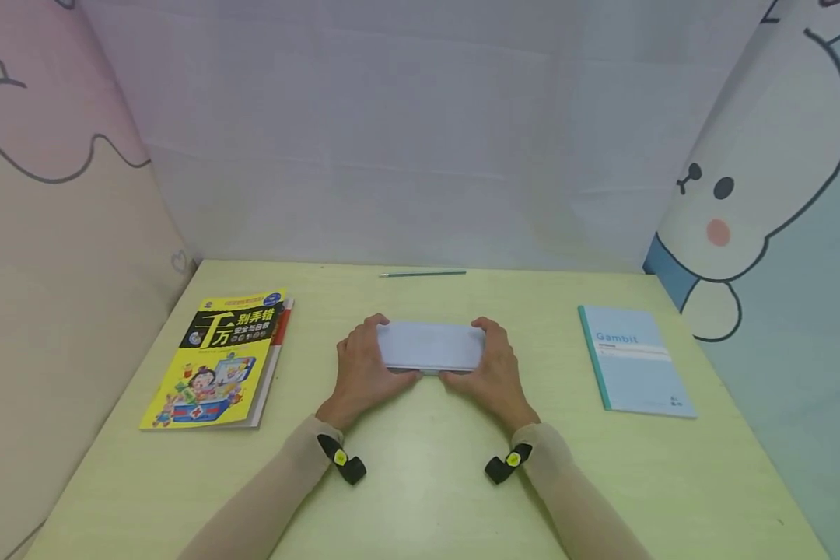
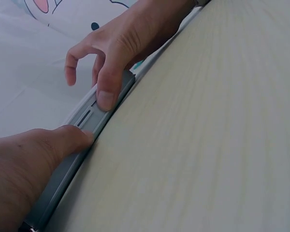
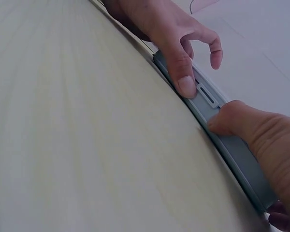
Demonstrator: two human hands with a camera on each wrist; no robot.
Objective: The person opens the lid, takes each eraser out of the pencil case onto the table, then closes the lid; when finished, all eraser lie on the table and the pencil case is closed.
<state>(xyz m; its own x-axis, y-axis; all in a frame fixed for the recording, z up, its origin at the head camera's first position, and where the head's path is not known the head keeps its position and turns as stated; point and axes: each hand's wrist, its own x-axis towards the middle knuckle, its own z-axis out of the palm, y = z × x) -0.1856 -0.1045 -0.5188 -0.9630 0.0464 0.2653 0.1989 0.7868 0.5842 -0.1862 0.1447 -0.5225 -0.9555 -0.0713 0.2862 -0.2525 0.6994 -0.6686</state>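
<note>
A flat rectangular pencil case [image 1: 431, 346] with a white lid lies at the middle of the table. Its blue-grey front side, with a small slotted latch [image 3: 208, 95], shows in both wrist views. My left hand [image 1: 364, 364] holds the left end, thumb against the front and fingers round the side toward the back. At the right end my right hand [image 1: 491, 372] grips it the same way. The thumbs press the front side on either side of the latch. The lid looks closed; most fingers behind the case are hidden in the wrist views.
A yellow illustrated book [image 1: 217, 362] lies at the left on top of another book. To the right is a light blue notebook [image 1: 637, 373] with a green spine. A thin dark pencil or pen [image 1: 423, 274] lies along the table's back edge, before a white cloth backdrop [image 1: 420, 140].
</note>
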